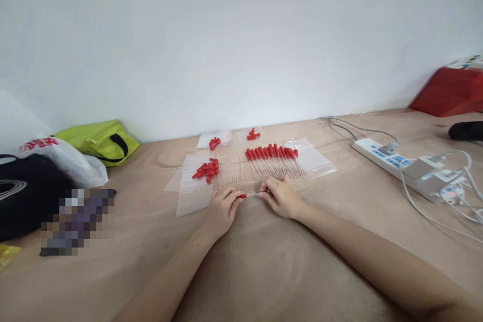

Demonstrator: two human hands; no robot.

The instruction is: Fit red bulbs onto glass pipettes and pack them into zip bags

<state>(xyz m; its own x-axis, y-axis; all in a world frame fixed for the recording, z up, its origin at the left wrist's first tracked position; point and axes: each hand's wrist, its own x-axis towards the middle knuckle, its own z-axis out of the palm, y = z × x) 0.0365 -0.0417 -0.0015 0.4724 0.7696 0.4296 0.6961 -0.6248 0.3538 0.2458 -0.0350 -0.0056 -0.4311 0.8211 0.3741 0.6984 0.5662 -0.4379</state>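
Note:
My left hand [222, 209] pinches the red rubber bulb end of a thin clear dropper [249, 195], and my right hand [281, 196] holds its glass tube end. Both hands rest on the wooden table, a little in front of a row of finished droppers with red bulbs [272, 152] laid side by side on a clear bag. To the left lies a loose pile of red bulbs [207, 169] beside several bare clear tubes [229, 171].
Clear zip bags [192, 196] lie under and around the parts, with more red bulbs [214, 143] near the wall. A white power strip [396, 163] with cables sits to the right. A green bag [101, 142], a white plastic bag [70, 161] and a black bag [22, 191] are at left. A red box [449, 91] stands far right.

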